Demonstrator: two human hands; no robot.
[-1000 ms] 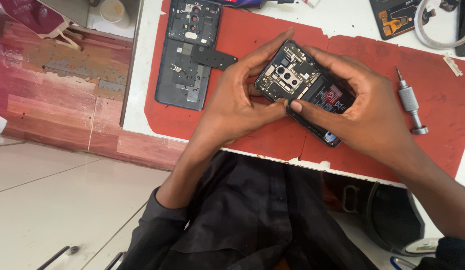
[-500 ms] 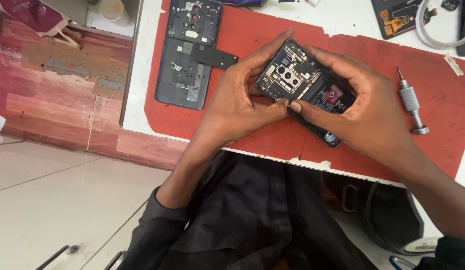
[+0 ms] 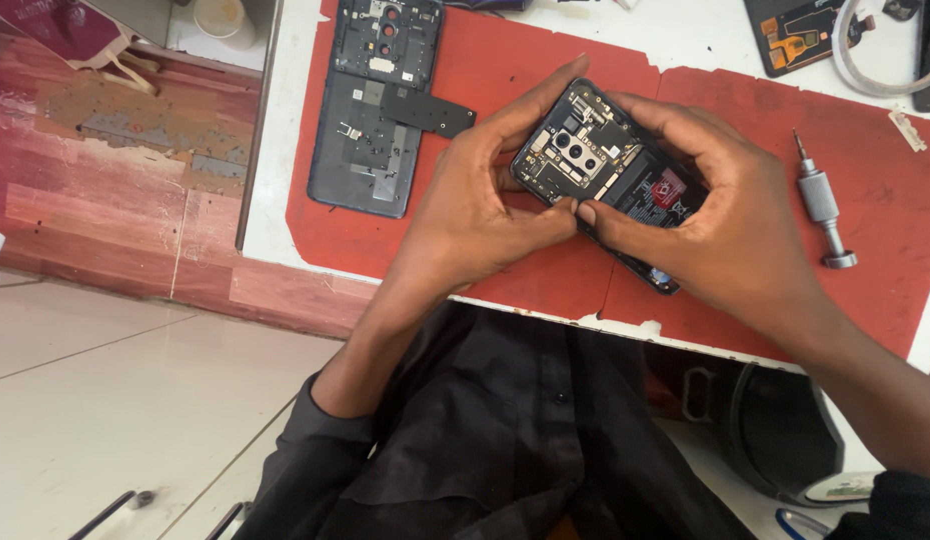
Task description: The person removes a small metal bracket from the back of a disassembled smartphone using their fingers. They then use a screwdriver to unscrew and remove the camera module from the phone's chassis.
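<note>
Both hands, left hand [image 3: 485, 200] and right hand [image 3: 725, 230], are clamped together around the opened phone [image 3: 610, 175] just above the red mat [image 3: 885, 300]; thin, stiff and probably fragile inside, it seems best gripped by its edges

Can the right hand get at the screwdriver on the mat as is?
Probably yes, once it lets go: the right hand holds the opened phone, and the screwdriver lies just beside it on the red mat, nothing between.

bright, even light; sharp focus
</note>
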